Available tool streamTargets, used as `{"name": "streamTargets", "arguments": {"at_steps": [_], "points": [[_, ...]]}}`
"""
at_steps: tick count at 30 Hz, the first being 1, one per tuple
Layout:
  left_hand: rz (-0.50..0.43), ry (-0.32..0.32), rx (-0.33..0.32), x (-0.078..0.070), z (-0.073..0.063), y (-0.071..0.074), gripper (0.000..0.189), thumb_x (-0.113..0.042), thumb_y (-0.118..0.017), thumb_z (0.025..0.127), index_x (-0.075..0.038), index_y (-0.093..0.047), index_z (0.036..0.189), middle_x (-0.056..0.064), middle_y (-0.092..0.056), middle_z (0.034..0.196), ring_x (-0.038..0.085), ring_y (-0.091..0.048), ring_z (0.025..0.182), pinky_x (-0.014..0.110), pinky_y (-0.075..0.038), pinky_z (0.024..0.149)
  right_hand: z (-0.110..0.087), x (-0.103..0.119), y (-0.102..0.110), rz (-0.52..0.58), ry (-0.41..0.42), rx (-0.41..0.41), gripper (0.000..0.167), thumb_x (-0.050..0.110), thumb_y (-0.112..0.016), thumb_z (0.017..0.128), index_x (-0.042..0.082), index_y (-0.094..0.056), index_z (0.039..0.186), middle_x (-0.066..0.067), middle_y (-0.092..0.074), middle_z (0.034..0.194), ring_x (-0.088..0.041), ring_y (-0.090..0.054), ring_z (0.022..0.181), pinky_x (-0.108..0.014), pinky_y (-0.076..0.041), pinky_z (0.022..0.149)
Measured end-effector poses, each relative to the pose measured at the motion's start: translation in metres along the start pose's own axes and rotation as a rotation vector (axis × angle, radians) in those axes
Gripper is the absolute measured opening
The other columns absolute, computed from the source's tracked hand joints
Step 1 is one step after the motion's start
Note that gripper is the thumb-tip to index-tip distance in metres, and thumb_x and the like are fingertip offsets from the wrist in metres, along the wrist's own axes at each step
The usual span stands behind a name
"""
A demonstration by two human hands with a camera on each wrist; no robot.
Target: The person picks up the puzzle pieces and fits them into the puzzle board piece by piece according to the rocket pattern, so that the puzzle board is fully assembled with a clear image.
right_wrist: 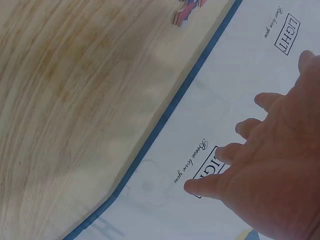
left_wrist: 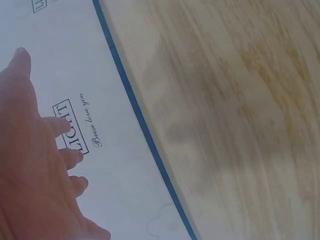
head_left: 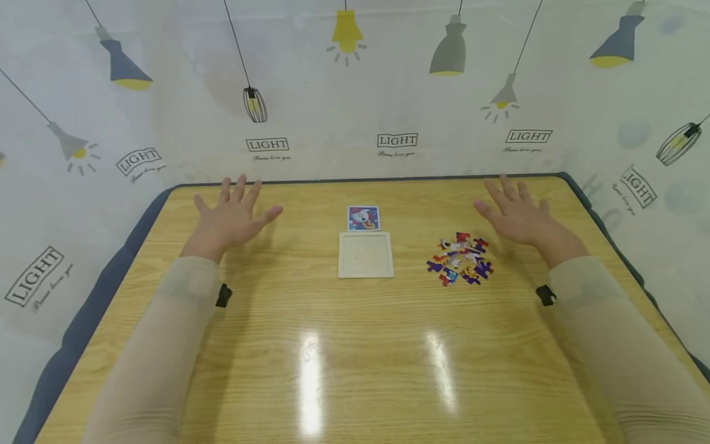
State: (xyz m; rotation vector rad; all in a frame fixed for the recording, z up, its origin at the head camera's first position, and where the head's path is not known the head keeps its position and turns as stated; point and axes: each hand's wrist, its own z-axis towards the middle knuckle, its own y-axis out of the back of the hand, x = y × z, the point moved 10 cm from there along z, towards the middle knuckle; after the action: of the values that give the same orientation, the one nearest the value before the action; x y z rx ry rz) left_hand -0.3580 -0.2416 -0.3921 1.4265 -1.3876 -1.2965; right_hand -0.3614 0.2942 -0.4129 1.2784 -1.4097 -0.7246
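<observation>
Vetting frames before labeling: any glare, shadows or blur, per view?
Head: two bright glare streaks on the near table, clear of the puzzle pieces; small script on the backdrop hard to read. Left wrist: broad soft-edged shadow on the wood, grain smeary, left hand outline clear. Right wrist: fainter shadows, right hand outline clear too.

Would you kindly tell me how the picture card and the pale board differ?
The picture card is printed in blue, red and white, while the pale board is nearly plain. The card is smaller than the board. In the head view, the card lies farther back, the board nearer. Both look roughly square and lie on the table.
</observation>
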Motion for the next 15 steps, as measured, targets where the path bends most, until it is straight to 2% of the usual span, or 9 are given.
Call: {"name": "streamTargets", "arguments": {"at_steps": [4, 9, 12, 15], "points": [[0.013, -0.009, -0.009, -0.005, -0.001, 0.003, 0.108, -0.095, -0.011, 0.091, -0.026, 0.008, 0.172, 0.012, 0.022, 0.178, 0.046, 0.024, 0.163, 0.091, 0.019, 0.110, -0.001, 0.008, 0.001, 0.030, 0.049, -0.006, 0.088, 0.076, -0.017, 0.106, 0.026, 0.015, 0.171, -0.013, 0.030, 0.175, -0.054, 0.021, 0.160, -0.088, 0.011, 0.117], [0.008, -0.033, -0.002, -0.019, -0.001, 0.000, 0.111, -0.096, -0.012, 0.090, -0.025, 0.003, 0.173, 0.012, 0.019, 0.179, 0.045, 0.015, 0.166, 0.091, 0.010, 0.115, -0.001, 0.022, 0.001, 0.161, 0.134, 0.009, 0.086, 0.068, -0.034, 0.109, 0.028, 0.008, 0.172, -0.012, 0.016, 0.180, -0.048, 0.008, 0.166, -0.077, -0.001, 0.129], [0.001, -0.054, 0.018, -0.032, 0.000, -0.008, 0.110, -0.095, -0.013, 0.091, -0.023, -0.002, 0.174, 0.014, 0.013, 0.180, 0.046, 0.008, 0.167, 0.088, 0.004, 0.119, 0.002, 0.027, -0.003, 0.192, 0.153, 0.026, 0.086, 0.066, -0.042, 0.108, 0.028, -0.002, 0.173, -0.014, 0.009, 0.181, -0.050, 0.001, 0.165, -0.076, -0.006, 0.129], [-0.011, -0.083, 0.044, -0.052, 0.001, -0.019, 0.107, -0.092, -0.019, 0.094, -0.022, -0.005, 0.174, 0.017, -0.001, 0.181, 0.047, -0.004, 0.166, 0.083, -0.006, 0.124, 0.007, 0.026, -0.008, 0.182, 0.162, 0.022, 0.081, 0.062, -0.049, 0.108, 0.021, -0.020, 0.172, -0.021, -0.004, 0.180, -0.055, -0.010, 0.163, -0.078, -0.013, 0.127]]}}
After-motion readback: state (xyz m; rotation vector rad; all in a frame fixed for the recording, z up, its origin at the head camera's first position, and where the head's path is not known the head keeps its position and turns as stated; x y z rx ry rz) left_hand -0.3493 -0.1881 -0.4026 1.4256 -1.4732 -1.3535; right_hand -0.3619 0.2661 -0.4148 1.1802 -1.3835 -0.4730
